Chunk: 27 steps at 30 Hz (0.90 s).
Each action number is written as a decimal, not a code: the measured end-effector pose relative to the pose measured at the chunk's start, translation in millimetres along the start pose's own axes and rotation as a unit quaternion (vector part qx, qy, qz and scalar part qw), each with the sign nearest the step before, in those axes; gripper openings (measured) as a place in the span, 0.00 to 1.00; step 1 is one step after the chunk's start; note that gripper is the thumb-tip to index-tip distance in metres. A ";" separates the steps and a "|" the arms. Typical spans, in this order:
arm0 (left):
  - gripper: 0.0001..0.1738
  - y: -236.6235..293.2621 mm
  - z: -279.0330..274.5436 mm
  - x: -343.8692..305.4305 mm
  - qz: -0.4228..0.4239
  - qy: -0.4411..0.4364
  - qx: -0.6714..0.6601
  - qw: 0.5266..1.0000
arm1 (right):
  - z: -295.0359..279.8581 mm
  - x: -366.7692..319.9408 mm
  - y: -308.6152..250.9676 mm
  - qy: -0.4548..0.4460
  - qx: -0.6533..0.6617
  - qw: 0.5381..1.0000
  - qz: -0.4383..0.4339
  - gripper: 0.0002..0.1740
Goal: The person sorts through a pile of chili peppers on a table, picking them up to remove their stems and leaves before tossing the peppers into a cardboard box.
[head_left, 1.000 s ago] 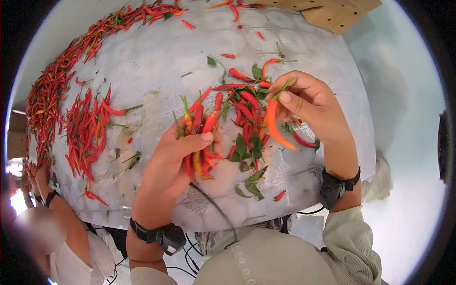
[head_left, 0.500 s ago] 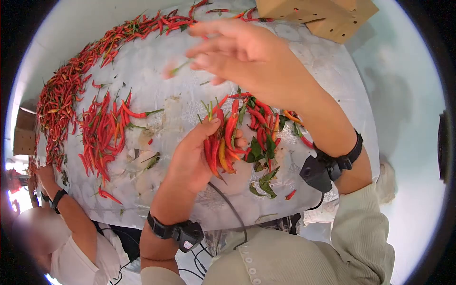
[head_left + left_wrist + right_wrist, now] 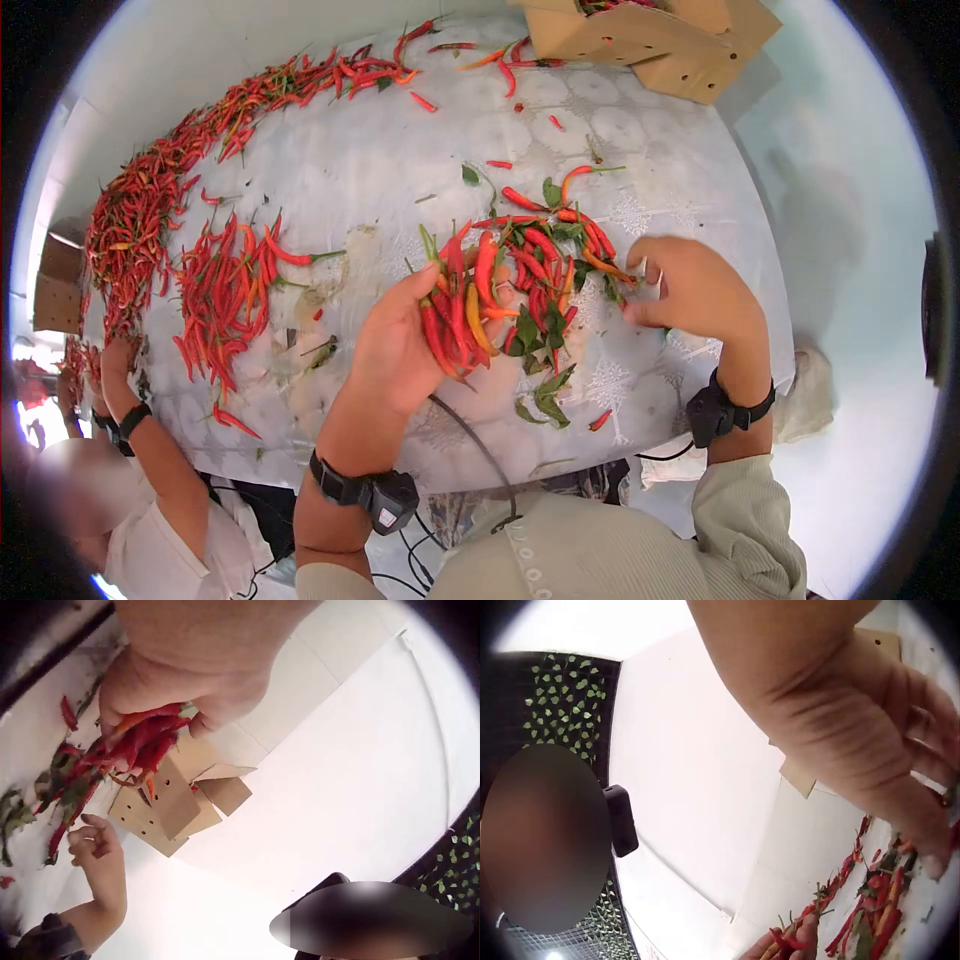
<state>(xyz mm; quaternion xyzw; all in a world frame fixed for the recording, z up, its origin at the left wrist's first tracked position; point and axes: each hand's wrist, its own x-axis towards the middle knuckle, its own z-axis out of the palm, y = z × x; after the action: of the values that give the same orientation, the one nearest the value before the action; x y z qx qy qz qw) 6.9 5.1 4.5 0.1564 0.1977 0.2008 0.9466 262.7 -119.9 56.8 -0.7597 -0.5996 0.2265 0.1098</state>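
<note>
Right hand has swung back in, fingers loosely bent and empty, slim glossy red chillies and dark green leaves just left of its fingertips, left hand gripping a red-and-yellow chilli bunch that could spill if its thumb slackens.

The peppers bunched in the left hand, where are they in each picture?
Head: the bunch of peppers is near the middle, in the left hand.
Left wrist: the bunch of peppers is up and left of the middle.
Right wrist: the bunch of peppers is at the bottom, just right of the middle.
All three show the cardboard box.
</note>
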 end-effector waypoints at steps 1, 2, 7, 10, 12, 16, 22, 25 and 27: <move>0.27 -0.2 0.7 0.7 -0.003 -0.005 -0.010 1.000 | 3.9 -1.4 5.7 -0.026 0.003 1.000 -0.008 0.17; 0.27 -0.2 1.6 0.9 0.002 -0.011 -0.007 1.000 | 8.2 -1.6 9.9 -0.052 0.007 0.999 -0.016 0.17; 0.25 2.4 -7.3 1.1 -0.001 -0.041 -0.025 0.999 | 41.2 25.3 -5.4 0.150 0.125 0.970 -0.143 0.16; 0.25 0.4 -2.3 0.4 0.029 -0.065 0.072 0.995 | 46.1 36.2 -30.6 0.216 0.198 0.940 -0.178 0.14; 0.24 -0.3 2.5 -2.1 0.011 -0.062 0.096 0.993 | 38.9 37.3 -47.1 0.159 0.289 0.932 -0.153 0.13; 0.24 -6.2 5.7 -3.8 0.007 -0.023 0.165 0.986 | 38.3 40.4 -53.8 -0.029 0.449 0.884 -0.125 0.11; 0.24 -9.2 3.2 -2.0 0.006 -0.023 0.136 0.990 | 40.6 39.2 -49.4 -0.044 0.524 0.835 -0.162 0.09; 0.23 -7.4 -4.5 -0.7 -0.003 -0.019 0.114 0.993 | 42.5 38.0 -47.2 -0.028 0.607 0.768 -0.204 0.11; 0.22 -3.8 -1.6 -2.4 -0.008 -0.013 0.108 0.994 | 44.3 38.0 -46.3 -0.022 0.646 0.731 -0.219 0.14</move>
<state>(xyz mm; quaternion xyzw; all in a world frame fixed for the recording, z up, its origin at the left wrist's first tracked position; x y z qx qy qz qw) 5.5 1.1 2.4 0.2588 0.2067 0.1691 0.9283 208.5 -76.2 30.4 -0.3479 -0.4610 0.5455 0.6073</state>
